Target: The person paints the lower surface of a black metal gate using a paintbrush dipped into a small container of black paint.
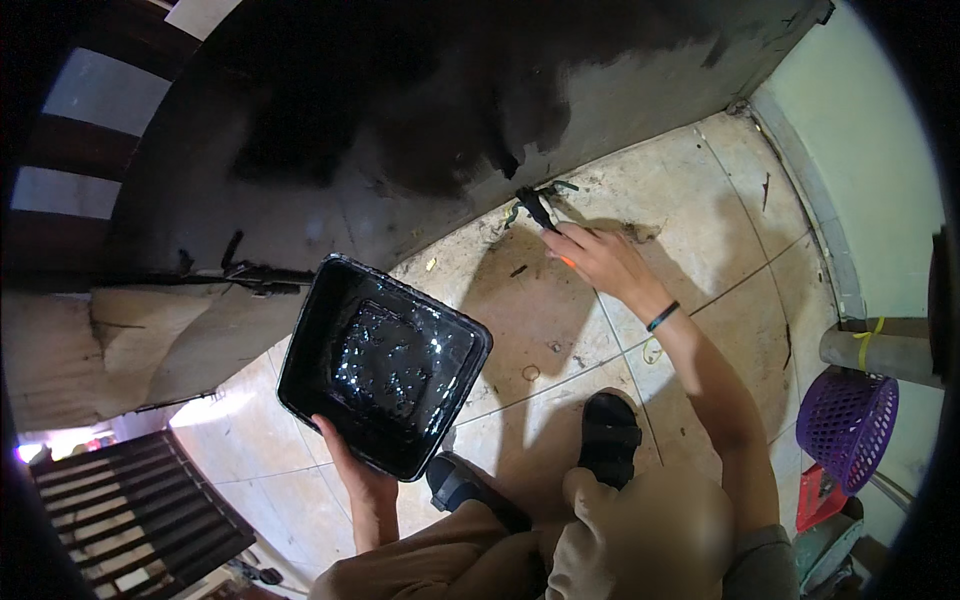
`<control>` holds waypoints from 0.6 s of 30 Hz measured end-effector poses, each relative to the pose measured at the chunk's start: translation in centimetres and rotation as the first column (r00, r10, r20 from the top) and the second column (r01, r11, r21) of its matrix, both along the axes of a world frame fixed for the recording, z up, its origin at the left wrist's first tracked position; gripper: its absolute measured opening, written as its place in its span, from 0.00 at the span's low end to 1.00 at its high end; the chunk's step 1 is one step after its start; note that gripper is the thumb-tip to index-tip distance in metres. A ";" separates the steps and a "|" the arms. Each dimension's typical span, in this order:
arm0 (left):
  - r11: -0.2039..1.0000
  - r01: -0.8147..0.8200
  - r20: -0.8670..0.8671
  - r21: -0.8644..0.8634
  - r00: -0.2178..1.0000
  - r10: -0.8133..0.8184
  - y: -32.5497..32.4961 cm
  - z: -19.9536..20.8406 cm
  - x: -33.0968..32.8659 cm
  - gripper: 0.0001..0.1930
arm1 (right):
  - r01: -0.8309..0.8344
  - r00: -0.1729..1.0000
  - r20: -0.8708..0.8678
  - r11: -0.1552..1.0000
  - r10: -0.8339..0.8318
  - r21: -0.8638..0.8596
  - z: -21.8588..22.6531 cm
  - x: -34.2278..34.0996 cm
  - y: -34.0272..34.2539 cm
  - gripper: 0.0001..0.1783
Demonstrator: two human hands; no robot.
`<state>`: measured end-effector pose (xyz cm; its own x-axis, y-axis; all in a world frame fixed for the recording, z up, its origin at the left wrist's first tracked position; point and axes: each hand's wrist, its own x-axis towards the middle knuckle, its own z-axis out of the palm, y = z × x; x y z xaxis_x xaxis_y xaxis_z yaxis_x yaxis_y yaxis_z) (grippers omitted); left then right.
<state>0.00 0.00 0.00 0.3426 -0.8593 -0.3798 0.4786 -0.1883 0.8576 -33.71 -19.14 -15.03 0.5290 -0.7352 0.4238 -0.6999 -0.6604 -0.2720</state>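
Observation:
My left hand (362,485) grips the near edge of a black square tray (460,345), thumb over the rim. Glossy black paint (385,360) covers the tray's bottom. Out ahead, my right hand (605,262) is closed on a paintbrush (540,212) coated in black; a bit of orange shows under the fingers. The brush's head is at the lower edge of a large grey panel (640,105), which is partly covered in wet-looking black. Dark green strands (563,187) stick out beside the brush head, and what they are is unclear.
Stained cream floor tiles (715,330) spread beneath me, with my sandalled feet (608,435) on them. A pale green wall (875,150) rises at right, near a purple basket (848,425) and a red item (818,497). A dark slatted rack (140,515) stands at lower left.

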 end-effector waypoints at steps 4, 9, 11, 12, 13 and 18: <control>1.000 -0.004 0.015 -0.004 1.000 0.004 0.1 0.2 0.8 0.40 | -0.012 0.996 0.084 0.981 0.028 -0.193 5.6 2.2 -1.6 0.17; 0.998 -0.065 0.004 0.008 0.998 0.065 1.1 0.3 0.4 0.40 | 0.056 0.979 0.200 0.899 0.036 -0.435 8.4 3.1 0.7 0.21; 0.999 -0.040 -0.005 -0.003 0.999 0.040 0.7 0.3 0.5 0.40 | 0.069 0.990 0.133 0.963 -0.035 -0.259 5.2 2.6 0.7 0.22; 0.999 -0.041 -0.010 0.000 0.999 0.041 0.6 0.3 0.5 0.41 | 0.063 0.995 0.089 0.983 -0.048 -0.171 3.0 2.5 0.6 0.22; 0.999 -0.046 -0.012 0.004 0.999 0.046 0.6 0.2 0.6 0.41 | 0.055 0.998 0.048 0.995 -0.052 -0.080 1.3 2.3 0.4 0.21; 0.999 -0.041 0.053 -0.002 0.998 0.041 0.7 0.5 0.8 0.42 | -0.031 0.999 -0.032 1.000 0.031 0.004 1.5 2.5 0.1 0.17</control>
<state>0.80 0.69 0.53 0.3972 -0.8443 -0.3596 0.4394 -0.1691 0.8822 -31.18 -19.01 -13.57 0.5646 -0.7198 0.4038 -0.6877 -0.6809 -0.2521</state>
